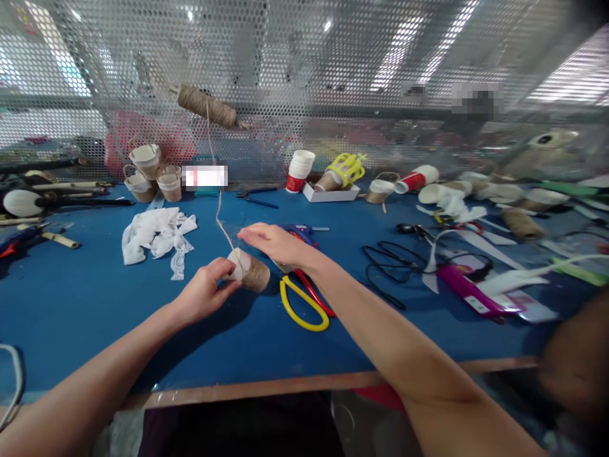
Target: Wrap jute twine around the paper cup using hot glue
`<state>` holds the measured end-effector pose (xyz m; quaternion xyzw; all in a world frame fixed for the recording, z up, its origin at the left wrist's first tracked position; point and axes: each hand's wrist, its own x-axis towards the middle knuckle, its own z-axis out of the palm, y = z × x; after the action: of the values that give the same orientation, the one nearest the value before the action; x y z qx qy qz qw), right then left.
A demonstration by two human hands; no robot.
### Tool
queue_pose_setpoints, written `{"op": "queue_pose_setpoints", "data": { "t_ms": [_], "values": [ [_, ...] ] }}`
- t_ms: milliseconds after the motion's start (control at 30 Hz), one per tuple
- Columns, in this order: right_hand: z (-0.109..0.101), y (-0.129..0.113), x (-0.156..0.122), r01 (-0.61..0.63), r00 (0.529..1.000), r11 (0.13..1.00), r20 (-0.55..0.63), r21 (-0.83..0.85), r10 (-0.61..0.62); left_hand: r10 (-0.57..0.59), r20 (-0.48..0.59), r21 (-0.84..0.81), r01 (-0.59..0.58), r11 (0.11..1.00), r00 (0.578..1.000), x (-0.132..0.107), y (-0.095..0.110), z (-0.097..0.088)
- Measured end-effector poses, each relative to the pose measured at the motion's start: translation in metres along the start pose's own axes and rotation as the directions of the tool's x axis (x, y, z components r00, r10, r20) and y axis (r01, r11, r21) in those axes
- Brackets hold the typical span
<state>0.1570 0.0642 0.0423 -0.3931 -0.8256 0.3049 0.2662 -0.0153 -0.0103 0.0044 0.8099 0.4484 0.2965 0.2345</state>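
My left hand [209, 289] grips the white rim end of a paper cup [255, 274], thumb and fingers pressed on it. The cup lies tilted on its side, its right part wrapped in brown twine. From the cup a strand of twine [219, 219] runs up to a twine spool [205, 106] hung on the mesh. Just above and behind the cup is my right hand [269, 241], fingers stretched leftward near the strand; nothing shows in it and its thumb is hidden. Scissors [304, 320] with yellow and red handles lie under my right wrist.
White lace [155, 231] lies left. Small twine-wrapped baskets [147, 171] stand behind it. Pliers [259, 197], a blue glue gun [304, 233] and stacked paper cups [299, 170] are farther back. Right are a black cable [387, 263] and a purple tool [469, 289]. Part of another person shows at right.
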Motion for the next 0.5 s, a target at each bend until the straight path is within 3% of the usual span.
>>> {"op": "queue_pose_setpoints", "data": {
  "t_ms": [67, 133, 233, 333, 500],
  "values": [
    [0.012, -0.013, 0.006, 0.018, 0.989, 0.988, 0.145, 0.154, -0.04, 0.013, -0.006, -0.002, -0.013, 1.0, 1.0, 0.0, 0.001, 0.001],
    [0.016, -0.019, 0.007, -0.005, 0.988, 0.966, 0.153, 0.258, -0.035, -0.002, -0.009, -0.016, 0.002, 1.0, 1.0, 0.0, 0.001, 0.0],
    [0.009, -0.021, -0.002, 0.018, 1.0, 0.961, -0.008, 0.276, -0.016, -0.09, 0.015, -0.091, 0.091, 0.992, 0.996, 0.0, 0.0, -0.002],
    [-0.003, -0.021, -0.019, 0.009, 0.987, 0.986, -0.162, 0.166, 0.018, -0.134, 0.059, -0.251, 0.145, 0.957, 0.989, 0.0, 0.0, -0.003],
    [-0.007, -0.019, -0.038, -0.033, 0.96, 0.987, -0.269, 0.156, 0.075, -0.13, 0.107, -0.382, 0.162, 0.91, 0.986, -0.002, 0.004, -0.002]
  ]
}}
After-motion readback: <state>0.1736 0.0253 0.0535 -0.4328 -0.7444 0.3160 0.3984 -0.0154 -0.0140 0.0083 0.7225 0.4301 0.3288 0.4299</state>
